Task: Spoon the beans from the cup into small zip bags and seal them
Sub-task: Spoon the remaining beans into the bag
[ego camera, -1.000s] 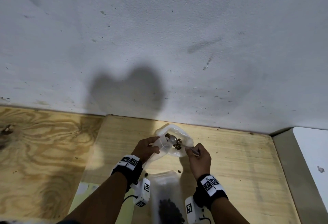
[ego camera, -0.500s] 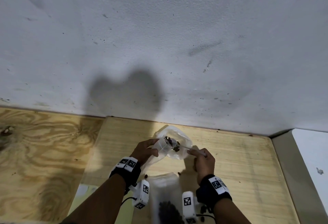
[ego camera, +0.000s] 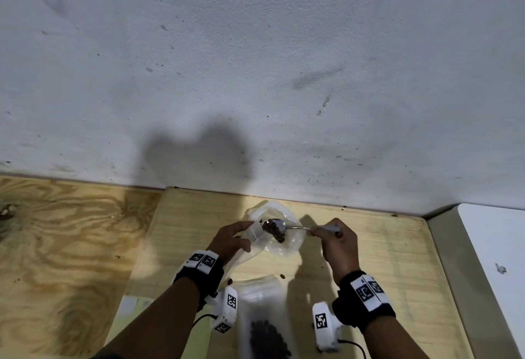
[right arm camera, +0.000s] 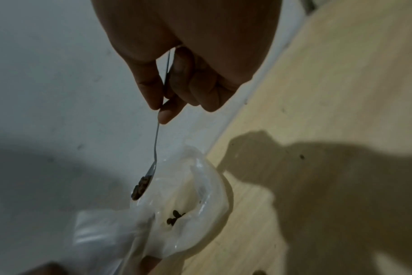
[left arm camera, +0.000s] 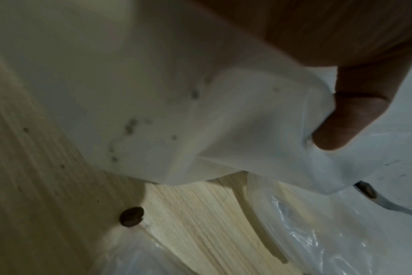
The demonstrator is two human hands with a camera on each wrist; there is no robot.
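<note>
A clear zip bag (ego camera: 287, 242) is held open above the wooden table (ego camera: 383, 259) near the wall. My left hand (ego camera: 230, 240) pinches its mouth edge, thumb on the plastic (left arm camera: 341, 119). My right hand (ego camera: 335, 240) pinches the handle of a metal spoon (ego camera: 295, 227), whose bowl carries dark beans (ego camera: 270, 228) over the bag's mouth. In the right wrist view the tilted spoon (right arm camera: 153, 161) hangs over the bag (right arm camera: 193, 210), with a few beans (right arm camera: 174, 216) inside. A second clear bag (ego camera: 264, 327) holding beans lies nearer to me. The cup is not in view.
Loose beans (ego camera: 282, 275) lie on the table between the two bags, one close by in the left wrist view (left arm camera: 131, 216). A white wall (ego camera: 255, 74) rises right behind the bag. A darker plywood surface (ego camera: 62, 245) adjoins on the left.
My right hand has drawn out to the right, and the spoon now lies more level with its beans over the bag's mouth. The left hand keeps its hold on the bag.
</note>
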